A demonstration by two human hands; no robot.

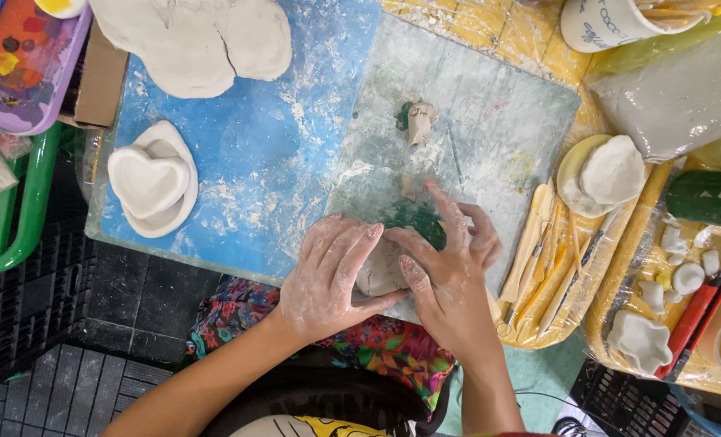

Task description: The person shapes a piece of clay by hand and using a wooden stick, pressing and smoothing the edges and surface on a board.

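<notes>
Dusty board [490,105]: both hands [328,279] [449,275] w/ clay lump [379,271]

Under my work table [530,44], wrapped in yellow plastic sheeting, I see a floor of dark square tiles [146,295], with a black slatted crate [33,299] and a green chair [8,222] beside it.

Both forearms are bare. The left hand [328,275] and right hand [449,279] are dusted with pale clay. A bright floral garment [377,344] covers the lap.
</notes>
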